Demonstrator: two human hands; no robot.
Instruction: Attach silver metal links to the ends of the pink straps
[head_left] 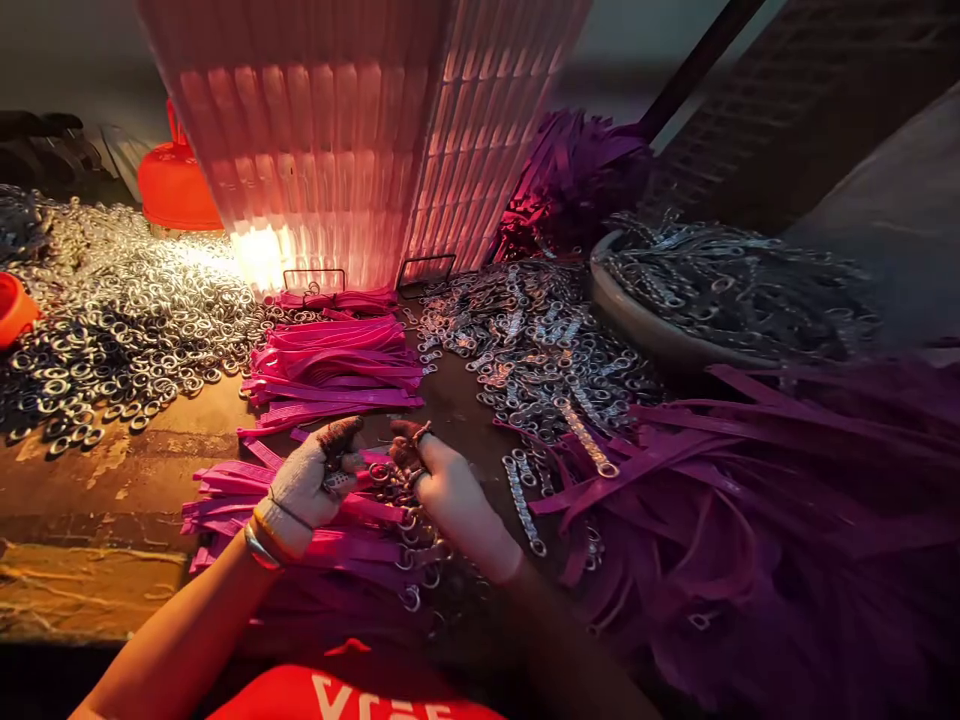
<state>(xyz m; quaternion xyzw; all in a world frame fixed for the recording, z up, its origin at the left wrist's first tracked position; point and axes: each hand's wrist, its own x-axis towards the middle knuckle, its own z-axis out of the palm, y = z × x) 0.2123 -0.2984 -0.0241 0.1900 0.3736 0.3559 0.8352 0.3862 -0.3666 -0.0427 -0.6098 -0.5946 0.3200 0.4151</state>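
My left hand [315,490], in a pale glove with darkened fingertips, has its fingers curled together. Facing it is my right hand [446,485], also gloved, thumb and fingers pinched closed. What either hand holds is too small and dark to make out. Between and just below them lie small metal rings [379,474]. Both hands hover over a near stack of pink straps [330,548] whose right ends carry metal rings. Beyond the hands, another bundle of pink straps [337,365] lies on the wooden table [165,450].
Loose metal rings [142,320] are heaped at left beneath a red lamp [172,185]. Ringed metal strips [540,340] form a pile at right, beside a heaped basin [637,330]. Purple straps [750,530] spread over the right side. A translucent ribbed panel [322,150] stands behind.
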